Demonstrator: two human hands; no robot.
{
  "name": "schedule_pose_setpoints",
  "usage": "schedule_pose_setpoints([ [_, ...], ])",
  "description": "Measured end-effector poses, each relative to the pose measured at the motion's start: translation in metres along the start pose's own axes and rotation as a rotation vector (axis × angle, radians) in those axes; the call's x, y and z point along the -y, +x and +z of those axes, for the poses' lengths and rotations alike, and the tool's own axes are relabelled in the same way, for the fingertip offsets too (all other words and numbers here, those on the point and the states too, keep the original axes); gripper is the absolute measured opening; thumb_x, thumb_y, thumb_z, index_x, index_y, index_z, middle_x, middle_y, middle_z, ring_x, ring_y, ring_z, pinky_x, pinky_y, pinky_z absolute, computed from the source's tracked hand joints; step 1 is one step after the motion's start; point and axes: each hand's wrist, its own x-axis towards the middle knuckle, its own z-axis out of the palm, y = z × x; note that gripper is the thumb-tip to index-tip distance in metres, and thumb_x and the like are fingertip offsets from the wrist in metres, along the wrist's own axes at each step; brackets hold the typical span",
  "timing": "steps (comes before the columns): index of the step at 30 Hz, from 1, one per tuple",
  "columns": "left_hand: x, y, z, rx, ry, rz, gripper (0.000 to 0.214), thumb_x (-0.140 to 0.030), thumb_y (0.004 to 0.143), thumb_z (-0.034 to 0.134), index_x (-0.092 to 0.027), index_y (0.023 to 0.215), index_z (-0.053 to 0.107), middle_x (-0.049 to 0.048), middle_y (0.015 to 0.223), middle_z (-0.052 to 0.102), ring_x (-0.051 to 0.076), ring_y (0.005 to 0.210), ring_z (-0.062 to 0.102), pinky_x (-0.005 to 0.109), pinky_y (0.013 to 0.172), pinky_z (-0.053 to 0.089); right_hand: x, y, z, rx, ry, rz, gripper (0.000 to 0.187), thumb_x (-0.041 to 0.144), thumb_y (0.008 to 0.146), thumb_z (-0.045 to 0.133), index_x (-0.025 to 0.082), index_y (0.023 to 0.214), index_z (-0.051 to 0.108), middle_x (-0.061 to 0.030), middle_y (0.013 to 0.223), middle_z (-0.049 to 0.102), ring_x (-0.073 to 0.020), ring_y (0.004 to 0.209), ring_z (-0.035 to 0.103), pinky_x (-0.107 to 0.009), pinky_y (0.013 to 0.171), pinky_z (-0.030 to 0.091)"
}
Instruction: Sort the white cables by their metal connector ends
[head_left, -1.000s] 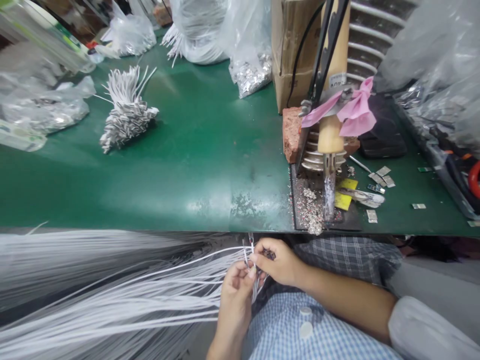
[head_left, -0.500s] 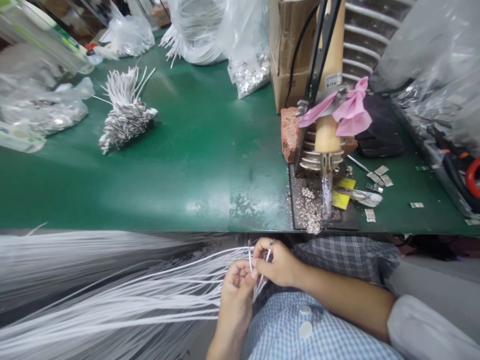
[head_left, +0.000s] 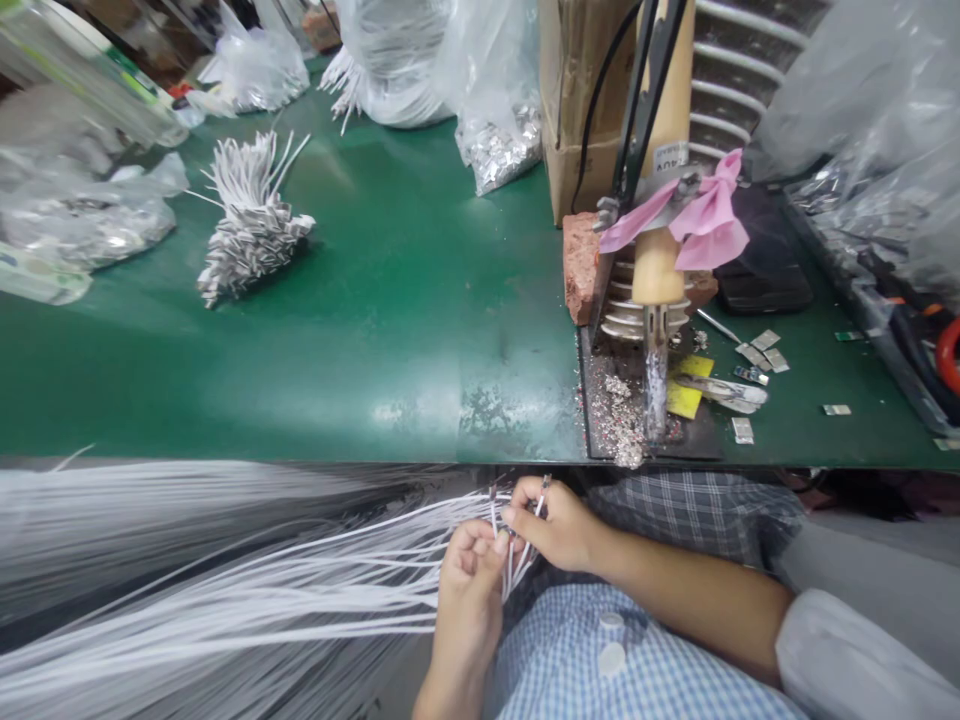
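Just below the table's front edge, my left hand (head_left: 472, 590) pinches a white cable (head_left: 494, 512) between thumb and fingers, its dark-tipped end pointing up. Beside it on the right, my right hand (head_left: 559, 525) is closed on another white cable (head_left: 538, 506), whose small dark end sticks up past the fingers. The fingertips of both hands nearly meet. From my hands a loose spread of long white cables (head_left: 322, 590) runs off to the left. What each cable end carries is too small to make out.
A soldering iron (head_left: 655, 370) hangs tip-down in a stand over solder crumbs. Small metal connectors (head_left: 742, 431) lie to its right by a yellow sponge (head_left: 690, 386). A bundle of finished-looking cable ends (head_left: 251, 240) rests on the green table (head_left: 390, 330); bags of metal parts (head_left: 499, 145) stand behind.
The cable in my left hand leans slightly further left, so the two cable ends stand a little wider apart. My hands have barely moved.
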Motion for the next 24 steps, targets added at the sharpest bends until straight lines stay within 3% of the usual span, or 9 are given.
schedule_pose_setpoints([
  [3,-0.0006,0.0001,0.0042,-0.004,0.004,0.009,0.031,-0.030,0.066,0.085,-0.017,0.072,0.058,-0.0015,0.068,0.063,0.009,0.062,0.058,0.020,0.064,0.050,-0.0024,0.0006,-0.0008,-0.052,-0.040,-0.108,0.016,0.023,0.075,0.057,0.016,0.061,0.052,0.0010,0.060,0.054,-0.0125,0.059,0.050,-0.023,0.056,0.040],
  [8,-0.0003,-0.0017,0.0074,-0.026,0.031,0.013,0.031,-0.031,0.063,0.086,-0.015,0.071,0.060,0.0004,0.072,0.064,0.012,0.070,0.060,0.024,0.070,0.052,-0.0081,0.0010,0.0001,-0.010,0.015,-0.133,0.013,0.027,0.070,0.066,0.015,0.072,0.060,-0.0003,0.068,0.059,-0.0141,0.065,0.054,-0.025,0.062,0.042],
  [16,0.0027,0.0038,0.0033,-0.018,0.110,0.099,0.033,-0.031,0.061,0.087,-0.016,0.066,0.058,-0.0017,0.062,0.056,0.011,0.060,0.050,0.019,0.060,0.043,-0.0052,-0.0008,0.0007,-0.042,-0.001,-0.281,0.011,0.017,0.072,0.056,0.016,0.062,0.052,-0.0007,0.068,0.055,-0.0130,0.065,0.051,-0.024,0.062,0.039],
  [24,0.0026,0.0061,0.0006,-0.030,0.141,0.113,0.031,-0.031,0.061,0.085,-0.015,0.067,0.059,-0.0017,0.061,0.055,0.011,0.058,0.048,0.019,0.058,0.041,-0.0044,-0.0021,0.0008,-0.004,0.020,-0.260,0.012,0.016,0.075,0.055,0.015,0.063,0.053,-0.0014,0.068,0.052,-0.0131,0.064,0.050,-0.023,0.059,0.040],
])
